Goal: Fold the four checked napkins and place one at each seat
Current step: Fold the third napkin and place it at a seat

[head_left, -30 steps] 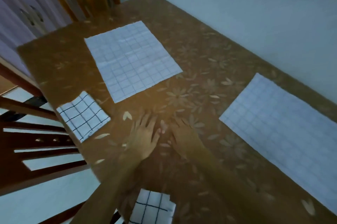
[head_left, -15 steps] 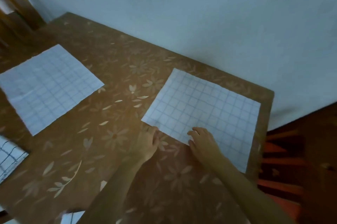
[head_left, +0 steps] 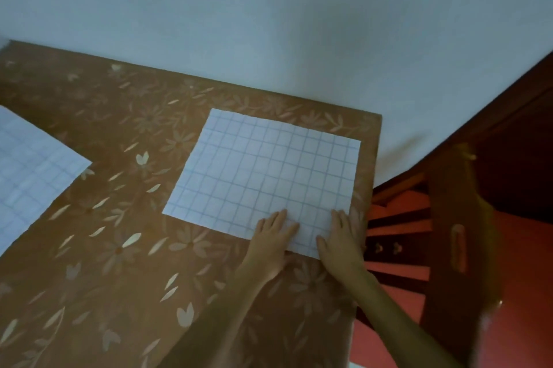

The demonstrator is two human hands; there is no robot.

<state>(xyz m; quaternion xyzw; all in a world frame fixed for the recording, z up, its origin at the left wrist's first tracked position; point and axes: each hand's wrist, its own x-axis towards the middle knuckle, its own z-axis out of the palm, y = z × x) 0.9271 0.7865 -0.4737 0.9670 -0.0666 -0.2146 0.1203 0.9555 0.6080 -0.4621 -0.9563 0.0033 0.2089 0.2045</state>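
The person is starting to fold the checked napkin (head_left: 263, 170), which is lying flat at the right end of the table (head_left: 89, 248). The left hand (head_left: 270, 240) and right hand (head_left: 341, 240) are pressing its near corner, fingers straight, holding nothing. Next, they probably need to pinch that edge and lift it over.

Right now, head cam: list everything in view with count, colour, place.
near napkin: 1, white with blue-grey checks, unfolded flat at the table's right end
left napkin: 1, same checks, unfolded, cut off at frame's left
table: 1, brown floral cover, against the wall
wall: 1, pale blue-grey, behind the table
chair: 1, dark red-brown wood, beyond the table's right end
floor: red, under the chair
left hand: 1, fingers flat on near napkin's near-right corner
right hand: 1, flat on the same corner
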